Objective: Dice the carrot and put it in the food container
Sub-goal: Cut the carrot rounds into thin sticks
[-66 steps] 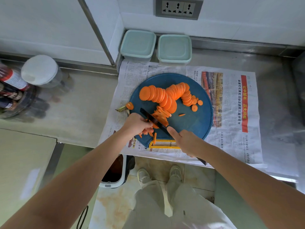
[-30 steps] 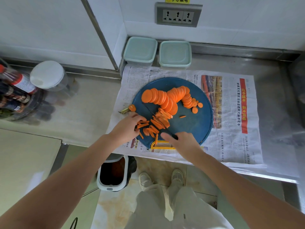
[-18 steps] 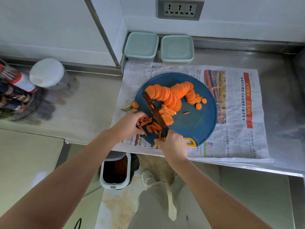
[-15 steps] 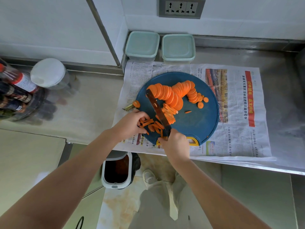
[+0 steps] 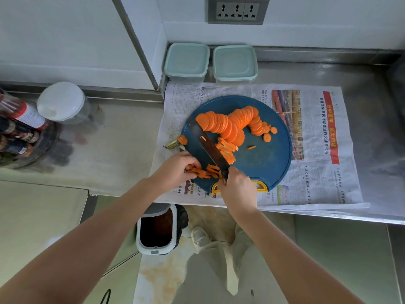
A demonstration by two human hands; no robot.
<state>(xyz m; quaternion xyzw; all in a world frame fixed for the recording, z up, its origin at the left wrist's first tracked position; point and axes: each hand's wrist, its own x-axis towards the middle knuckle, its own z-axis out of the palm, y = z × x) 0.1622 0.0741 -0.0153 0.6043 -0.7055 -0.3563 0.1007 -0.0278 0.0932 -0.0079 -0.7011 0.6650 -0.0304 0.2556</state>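
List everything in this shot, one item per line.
cutting board: 1, blue, on the newspaper
carrot slices: many, orange, fanned over the board's far half
carrot sticks: a pile, orange, beside the blade
carrot top: 1, orange, at the board's left edge
knife: 1, dark, slanting across the board
food containers: 2, pale green, lidded, by the back wall
newspaper: 1, white, on the steel counter
jar: 1, white-lidded, on the counter's left
bottles: several, dark, at the left edge
wall socket: 1, grey, above the containers
bin: 1, white, on the floor
left hand: holds some carrot sticks
right hand: grips the knife handle
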